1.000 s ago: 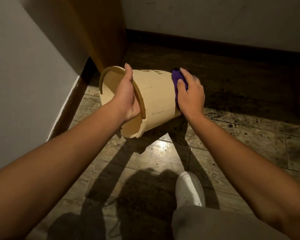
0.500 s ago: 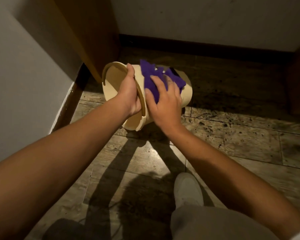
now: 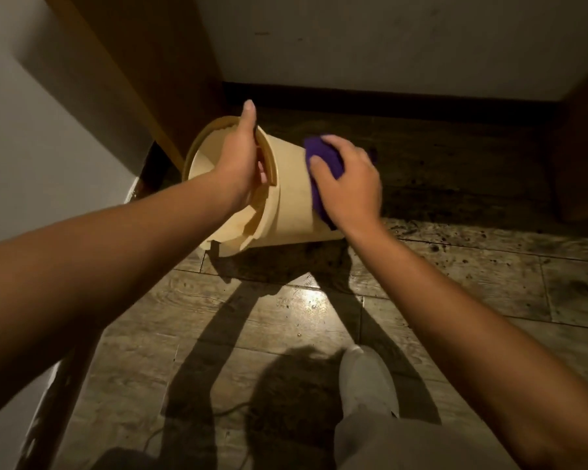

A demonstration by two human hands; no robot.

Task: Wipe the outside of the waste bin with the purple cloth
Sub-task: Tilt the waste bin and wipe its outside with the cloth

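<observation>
A cream plastic waste bin [image 3: 289, 198] is tipped on its side above the wooden floor, its open mouth facing left toward me. My left hand [image 3: 241, 157] grips the bin's rim, thumb along the top edge and fingers inside. My right hand [image 3: 348, 184] presses a purple cloth [image 3: 323, 157] flat against the bin's outer wall, near its base end. The cloth is mostly covered by my palm. The bin's bottom is hidden behind my right hand.
A wooden panel [image 3: 150, 79] and a white wall [image 3: 41, 130] close in on the left. Behind the bin, a dark skirting board [image 3: 404, 103] runs under the back wall. My white shoe [image 3: 367, 381] and grey trouser leg stand on the worn floorboards [image 3: 455, 283].
My right hand has slid the cloth from near the rim back toward the bin's base. My left hand has kept its hold on the rim and the bin has turned slightly.
</observation>
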